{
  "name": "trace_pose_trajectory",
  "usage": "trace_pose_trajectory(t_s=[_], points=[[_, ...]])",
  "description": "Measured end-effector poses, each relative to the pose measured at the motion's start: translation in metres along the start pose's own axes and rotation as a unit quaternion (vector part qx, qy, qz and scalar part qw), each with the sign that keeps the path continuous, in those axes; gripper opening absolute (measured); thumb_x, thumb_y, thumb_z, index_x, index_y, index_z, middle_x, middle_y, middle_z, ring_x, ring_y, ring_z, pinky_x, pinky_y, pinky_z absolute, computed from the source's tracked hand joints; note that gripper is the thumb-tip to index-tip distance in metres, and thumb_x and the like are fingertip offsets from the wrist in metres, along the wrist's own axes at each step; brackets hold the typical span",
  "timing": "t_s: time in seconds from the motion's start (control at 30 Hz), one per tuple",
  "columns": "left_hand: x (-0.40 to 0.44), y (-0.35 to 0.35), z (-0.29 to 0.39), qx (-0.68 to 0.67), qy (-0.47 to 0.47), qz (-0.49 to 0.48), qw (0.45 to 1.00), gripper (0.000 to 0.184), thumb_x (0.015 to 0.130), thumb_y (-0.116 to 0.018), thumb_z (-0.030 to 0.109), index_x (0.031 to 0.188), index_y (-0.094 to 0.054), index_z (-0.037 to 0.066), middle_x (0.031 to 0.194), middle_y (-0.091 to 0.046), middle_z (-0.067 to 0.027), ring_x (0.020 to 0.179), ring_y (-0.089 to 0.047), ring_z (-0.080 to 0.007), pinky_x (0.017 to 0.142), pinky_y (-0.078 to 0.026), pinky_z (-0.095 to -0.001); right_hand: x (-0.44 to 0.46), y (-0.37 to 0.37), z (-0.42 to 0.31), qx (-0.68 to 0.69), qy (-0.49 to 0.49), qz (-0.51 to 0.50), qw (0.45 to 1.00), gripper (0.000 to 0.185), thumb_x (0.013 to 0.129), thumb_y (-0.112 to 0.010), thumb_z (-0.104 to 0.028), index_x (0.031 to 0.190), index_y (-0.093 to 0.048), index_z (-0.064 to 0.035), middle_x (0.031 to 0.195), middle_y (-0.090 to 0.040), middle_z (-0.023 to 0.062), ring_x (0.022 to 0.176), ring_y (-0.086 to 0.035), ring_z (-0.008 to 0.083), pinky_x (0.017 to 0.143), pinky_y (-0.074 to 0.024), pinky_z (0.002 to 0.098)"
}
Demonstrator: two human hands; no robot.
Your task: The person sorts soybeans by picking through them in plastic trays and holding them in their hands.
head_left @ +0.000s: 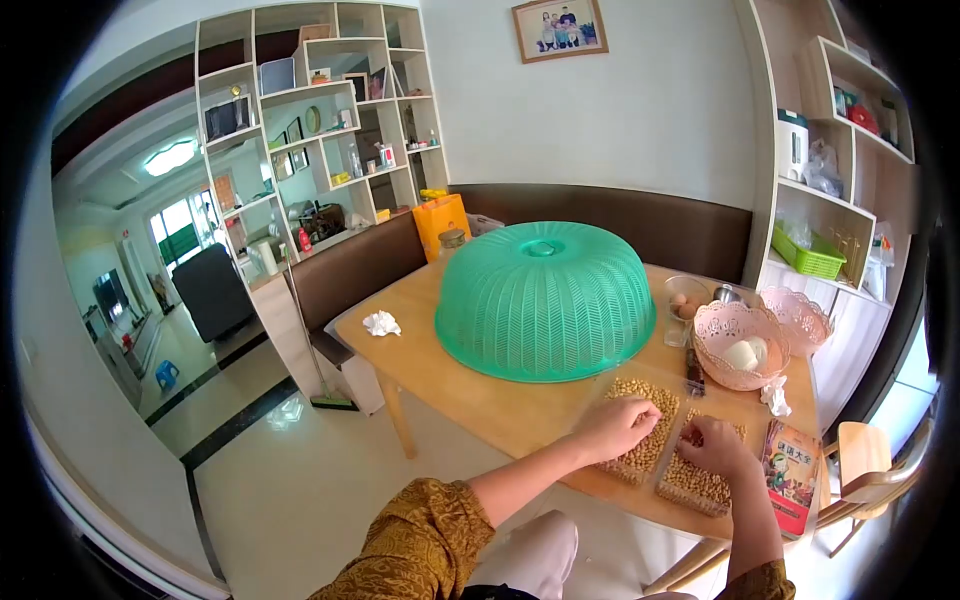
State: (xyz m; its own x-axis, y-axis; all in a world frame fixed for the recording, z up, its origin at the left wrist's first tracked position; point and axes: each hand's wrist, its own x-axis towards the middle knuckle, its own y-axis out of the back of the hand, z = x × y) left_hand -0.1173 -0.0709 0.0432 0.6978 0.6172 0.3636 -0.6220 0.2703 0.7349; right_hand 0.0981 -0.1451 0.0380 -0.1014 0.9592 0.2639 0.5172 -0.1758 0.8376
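My left hand [618, 428] is over the left clear tray of tan beans [636, 466], its fingers curled together near the beans. My right hand [714, 446] is above the right clear tray of beans [698, 487], fingers bent in and thumb tucked against them. Whatever either hand pinches is too small or hidden to make out. The two trays lie side by side at the table's near edge. Just behind them, a large green mesh food cover [545, 305] stands on the wooden table [470, 400].
Right of the trays lies a red book [790, 478]. Behind it are crumpled tissue [774, 397], a pink basket [738, 340] with white items and a glass bowl of eggs [686, 298]. Another crumpled tissue [381, 323] lies at the left. A wooden chair [880, 465] stands at the right.
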Motion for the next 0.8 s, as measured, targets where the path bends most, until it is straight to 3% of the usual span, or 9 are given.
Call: trace_pose_trajectory(t_s=[0.13, 0.2, 0.33, 0.43, 0.5, 0.53, 0.63, 0.77, 0.8], points=[[0.035, -0.021, 0.003, -0.148, -0.034, 0.047, 0.987, 0.027, 0.096, -0.045, 0.024, 0.102, -0.061, 0.003, 0.093, -0.062, -0.0082, 0.081, -0.059, -0.0167, 0.071, -0.047, -0.0285, 0.001, 0.000, -0.005, -0.017, -0.005, -0.018, 1.000, 0.021, 0.073, -0.066, -0.017, 0.083, -0.062, 0.0018, 0.078, -0.064, 0.0189, 0.075, -0.063, 0.0341, 0.071, -0.0499, 0.0403], [0.053, -0.033, -0.002, -0.469, 0.040, 0.002, 0.883, 0.030, 0.097, -0.042, 0.026, 0.105, -0.059, 0.003, 0.091, -0.061, -0.0044, 0.079, -0.058, -0.0109, 0.069, -0.047, -0.0247, 0.000, -0.001, 0.001, -0.008, 0.000, -0.023, 1.000, 0.021, 0.075, -0.065, -0.017, 0.084, -0.061, 0.0014, 0.076, -0.064, 0.0197, 0.075, -0.063, 0.0345, 0.070, -0.0493, 0.0415], [0.063, -0.046, -0.019, -0.620, 0.187, 0.046, 0.760, 0.029, 0.096, -0.042, 0.030, 0.104, -0.058, 0.007, 0.087, -0.060, 0.0006, 0.071, -0.056, -0.0077, 0.066, -0.050, -0.0240, 0.004, -0.010, 0.015, -0.054, -0.010, -0.021, 0.998, 0.018, 0.079, -0.061, -0.016, 0.083, -0.061, 0.0012, 0.075, -0.063, 0.0204, 0.074, -0.062, 0.0351, 0.068, -0.0481, 0.0437], [0.064, -0.050, -0.034, -0.664, 0.212, 0.055, 0.715, 0.029, 0.096, -0.042, 0.029, 0.101, -0.060, 0.007, 0.085, -0.062, -0.0013, 0.071, -0.058, -0.0095, 0.066, -0.051, -0.0259, 0.004, -0.011, 0.023, -0.069, 0.017, 0.022, 0.997, 0.019, 0.084, -0.056, -0.016, 0.082, -0.059, 0.0024, 0.071, -0.061, 0.0202, 0.066, -0.062, 0.0324, 0.063, -0.0472, 0.0429], [0.062, -0.048, -0.043, -0.737, 0.248, 0.023, 0.628, 0.030, 0.096, -0.039, 0.026, 0.100, -0.061, 0.005, 0.084, -0.064, -0.0041, 0.072, -0.059, -0.0126, 0.067, -0.053, -0.0290, 0.006, -0.005, 0.022, 0.100, -0.079, 0.046, 0.991, 0.024, 0.088, -0.052, -0.020, 0.078, -0.057, 0.0014, 0.062, -0.056, 0.0113, 0.050, -0.054, 0.0205, 0.048, -0.0440, 0.0345], [0.063, -0.047, -0.045, -0.736, 0.248, 0.026, 0.629, 0.030, 0.096, -0.039, 0.026, 0.100, -0.061, 0.005, 0.084, -0.064, -0.0041, 0.072, -0.059, -0.0126, 0.067, -0.053, -0.0290, 0.009, -0.005, 0.024, 0.102, -0.076, 0.045, 0.991, 0.024, 0.088, -0.052, -0.020, 0.078, -0.057, 0.0014, 0.062, -0.056, 0.0113, 0.050, -0.054, 0.0205, 0.048, -0.0440, 0.0345], [0.063, -0.052, -0.046, -0.794, 0.244, 0.027, 0.557, 0.027, 0.094, -0.042, 0.024, 0.095, -0.061, 0.004, 0.080, -0.063, -0.0035, 0.070, -0.060, -0.0124, 0.065, -0.053, -0.0285, 0.009, 0.002, 0.041, 0.300, -0.207, 0.086, 0.927, 0.020, 0.090, -0.049, -0.018, 0.081, -0.056, -0.0017, 0.058, -0.049, 0.0037, 0.044, -0.046, 0.0127, 0.038, -0.0374, 0.0263], [0.067, -0.057, -0.053, -0.801, 0.260, -0.005, 0.539, 0.032, 0.096, -0.036, 0.022, 0.098, -0.060, 0.001, 0.083, -0.064, -0.0071, 0.075, -0.061, -0.0163, 0.071, -0.053, -0.0324, 0.013, 0.006, 0.095, 0.765, -0.206, 0.181, 0.583, 0.021, 0.094, -0.048, -0.025, 0.082, -0.050, -0.0085, 0.065, -0.050, 0.0000, 0.046, -0.042, 0.0052, 0.034, -0.0229, 0.0160], [0.067, -0.058, -0.053, -0.798, 0.268, -0.006, 0.540, 0.032, 0.096, -0.036, 0.022, 0.098, -0.060, 0.001, 0.083, -0.064, -0.0071, 0.075, -0.061, -0.0167, 0.072, -0.053, -0.0327, 0.014, 0.008, 0.095, 0.763, -0.206, 0.180, 0.585, 0.021, 0.094, -0.048, -0.025, 0.082, -0.050, -0.0085, 0.065, -0.050, 0.0000, 0.046, -0.042, 0.0052, 0.034, -0.0229, 0.0160]])
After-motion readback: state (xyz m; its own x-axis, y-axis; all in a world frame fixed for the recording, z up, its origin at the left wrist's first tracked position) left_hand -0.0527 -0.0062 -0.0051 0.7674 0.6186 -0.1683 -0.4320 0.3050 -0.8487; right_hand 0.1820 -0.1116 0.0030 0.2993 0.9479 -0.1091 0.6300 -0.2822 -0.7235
